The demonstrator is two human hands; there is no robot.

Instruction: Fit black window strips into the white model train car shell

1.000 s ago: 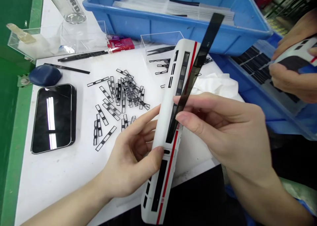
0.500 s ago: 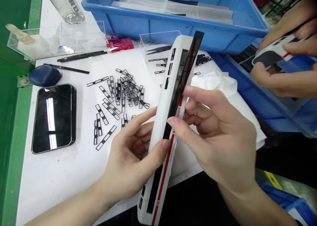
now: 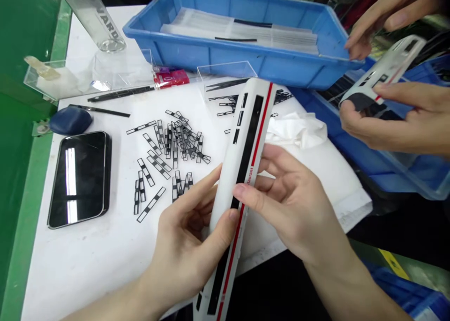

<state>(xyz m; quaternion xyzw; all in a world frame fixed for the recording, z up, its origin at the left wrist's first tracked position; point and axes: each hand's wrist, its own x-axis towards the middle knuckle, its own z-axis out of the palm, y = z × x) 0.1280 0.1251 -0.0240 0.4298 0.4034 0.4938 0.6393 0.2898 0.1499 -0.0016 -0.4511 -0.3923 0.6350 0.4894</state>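
1. A white model train-carriage shell (image 3: 228, 180) with a red stripe (image 3: 260, 124) and black window strips (image 3: 248, 143) lies lengthwise in the person's grip. Its long axis runs from the bottom of the view up and slightly rightward, its far end pointing at a blue plastic tray (image 3: 246, 70).
2. The left hand (image 3: 186, 255) is half closed around the shell's lower part, thumb on the near face, fingers curling behind.
3. The right hand (image 3: 291, 204) also grasps the shell, just above the left hand, with its fingers (image 3: 272, 159) spread behind and its index fingertip (image 3: 239, 191) pressing the near face.
4. Beneath the shell is a white-covered surface (image 3: 87, 269), holding scattered black window frames (image 3: 179, 143) and crumpled tissue (image 3: 295, 132).
5. At upper right, a co-worker's two hands (image 3: 390, 115) hold a similar carriage shell (image 3: 385, 72).
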